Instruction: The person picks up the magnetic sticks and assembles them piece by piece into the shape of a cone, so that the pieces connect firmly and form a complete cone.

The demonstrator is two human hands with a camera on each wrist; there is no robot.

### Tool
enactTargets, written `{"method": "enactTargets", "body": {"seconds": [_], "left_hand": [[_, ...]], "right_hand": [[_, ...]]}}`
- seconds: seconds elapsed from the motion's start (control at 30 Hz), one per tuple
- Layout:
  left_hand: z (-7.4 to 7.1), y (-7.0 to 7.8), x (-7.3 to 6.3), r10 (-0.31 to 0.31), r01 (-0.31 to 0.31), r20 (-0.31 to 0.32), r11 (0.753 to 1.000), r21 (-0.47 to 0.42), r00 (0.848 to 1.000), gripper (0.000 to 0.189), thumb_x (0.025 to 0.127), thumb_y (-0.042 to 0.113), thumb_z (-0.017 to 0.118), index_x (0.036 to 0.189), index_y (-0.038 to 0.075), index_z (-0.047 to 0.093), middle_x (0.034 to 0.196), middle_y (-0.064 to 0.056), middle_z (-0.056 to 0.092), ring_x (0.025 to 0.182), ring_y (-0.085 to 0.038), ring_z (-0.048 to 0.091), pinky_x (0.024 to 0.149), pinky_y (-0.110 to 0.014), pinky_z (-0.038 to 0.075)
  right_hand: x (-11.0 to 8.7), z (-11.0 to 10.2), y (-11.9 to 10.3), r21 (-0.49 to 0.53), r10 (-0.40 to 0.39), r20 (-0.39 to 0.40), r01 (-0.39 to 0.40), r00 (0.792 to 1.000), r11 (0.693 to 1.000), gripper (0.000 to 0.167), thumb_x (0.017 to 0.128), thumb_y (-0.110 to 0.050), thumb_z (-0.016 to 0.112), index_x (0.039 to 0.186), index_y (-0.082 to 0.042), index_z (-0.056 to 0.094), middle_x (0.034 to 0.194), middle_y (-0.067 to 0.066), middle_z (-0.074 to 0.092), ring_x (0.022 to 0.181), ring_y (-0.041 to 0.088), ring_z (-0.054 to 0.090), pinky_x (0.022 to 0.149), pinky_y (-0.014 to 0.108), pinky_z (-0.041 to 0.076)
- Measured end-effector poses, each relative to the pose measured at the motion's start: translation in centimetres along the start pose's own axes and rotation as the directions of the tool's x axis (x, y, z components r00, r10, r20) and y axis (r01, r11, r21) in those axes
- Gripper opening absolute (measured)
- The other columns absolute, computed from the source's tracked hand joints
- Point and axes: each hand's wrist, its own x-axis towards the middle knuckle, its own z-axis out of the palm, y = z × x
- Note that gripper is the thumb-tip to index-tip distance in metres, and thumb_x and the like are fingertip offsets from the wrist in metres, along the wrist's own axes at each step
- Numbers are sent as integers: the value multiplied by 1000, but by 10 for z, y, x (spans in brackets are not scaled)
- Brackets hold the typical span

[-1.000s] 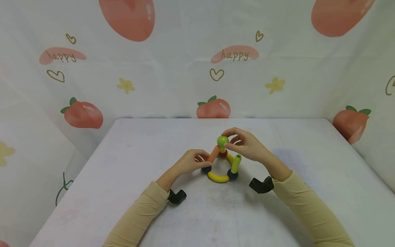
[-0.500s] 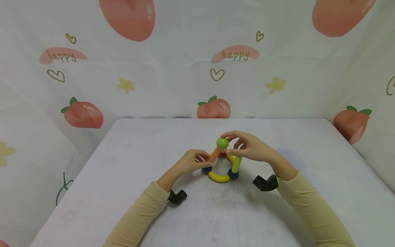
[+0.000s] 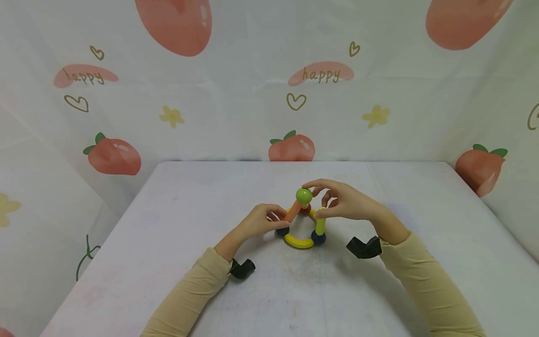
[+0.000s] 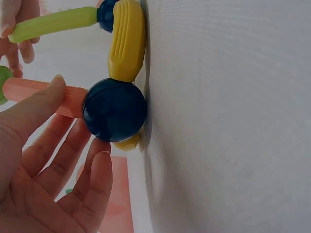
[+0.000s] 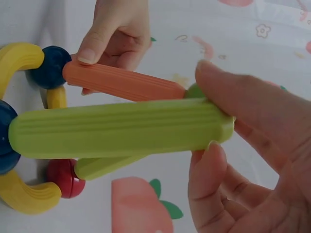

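Note:
A toy ring of curved yellow rods (image 3: pixel 299 241), blue balls (image 4: pixel 114 110) and a red ball (image 5: pixel 65 178) lies on the table. My left hand (image 3: pixel 261 220) pinches the orange rod (image 5: pixel 124 81), which slants up from the left blue ball to a green ball (image 3: pixel 304 195). Another green rod (image 5: pixel 109 167) runs up from the red ball. My right hand (image 3: pixel 343 201) holds the top end of the near green rod (image 5: pixel 121 128) between thumb and fingers. That rod stands on the right blue ball (image 3: pixel 318 237). The right index finger reaches to the green ball.
The table (image 3: pixel 269 290) is covered in a pale cloth. Behind it hangs a curtain (image 3: pixel 236 117) printed with peaches and hearts. Black wrist mounts (image 3: pixel 364 247) stick out under both forearms. A green cord (image 3: pixel 87 255) hangs at the left.
My right hand has moved from the green ball to the right and down onto the near green rod, which now stands more upright. The left hand keeps its place.

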Motion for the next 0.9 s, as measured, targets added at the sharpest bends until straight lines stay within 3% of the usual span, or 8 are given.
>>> {"method": "enactTargets", "body": {"seconds": [0.43,0.9], "left_hand": [[0,3,-2,12,-11,-10,1000,7,1000,25,84,23,69,104,7,68,99,-10,69,85,-17,62,76,-24,51],[0,5,-3,27,-27,-14,1000,0,1000,24,84,21,69,103,6,68,97,-10,69,83,-17,62,75,-24,51]], "right_hand": [[9,19,2,-4,-42,-178,42,983,999,47,76,-12,76,117,-10,54,105,10,58,83,23,60,66,26,55],[13,27,0,-66,-74,-249,59,966,996,46,74,-13,78,112,-9,52,98,9,60,79,18,61,63,22,54]]}}
